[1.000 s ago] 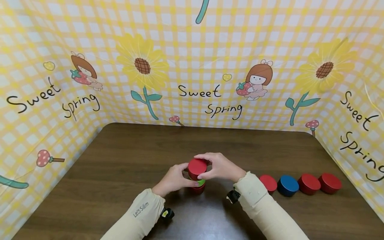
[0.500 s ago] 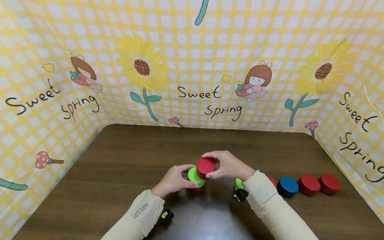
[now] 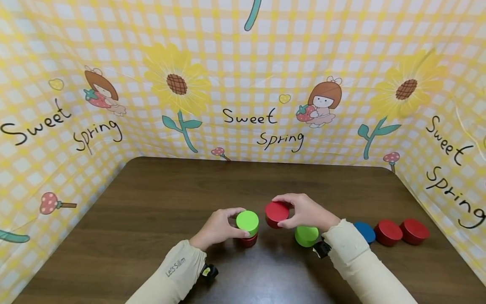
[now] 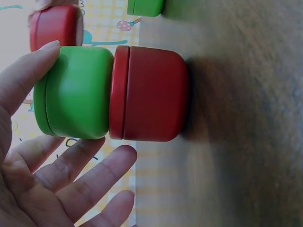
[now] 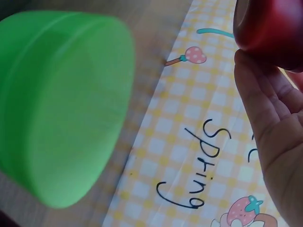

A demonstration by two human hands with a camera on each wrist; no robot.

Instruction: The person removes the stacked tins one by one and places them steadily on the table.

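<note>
My left hand (image 3: 218, 230) holds a round green tin (image 3: 247, 222) between thumb and fingers. That tin sits on a dark red tin (image 3: 248, 242); the left wrist view shows the green tin (image 4: 78, 92) touching the red tin's lid. To the right, my right hand (image 3: 307, 212) grips another red tin (image 3: 276, 214) by its sides, raised off the table and apart from the stack. Under the right hand stands a second green tin (image 3: 306, 236), large and close in the right wrist view.
On the right, a blue tin (image 3: 365, 232), a red tin (image 3: 388, 233) and another red tin (image 3: 415, 231) stand in a row on the brown table (image 3: 182, 185). The right sleeve (image 3: 355, 249) partly covers the blue one. A checked cloth (image 3: 243, 63) walls the table.
My right hand has lifted the red tin off the green one and carried it right. The second green tin has come into view; a red tin in the row is now hidden. The left hand stays.
</note>
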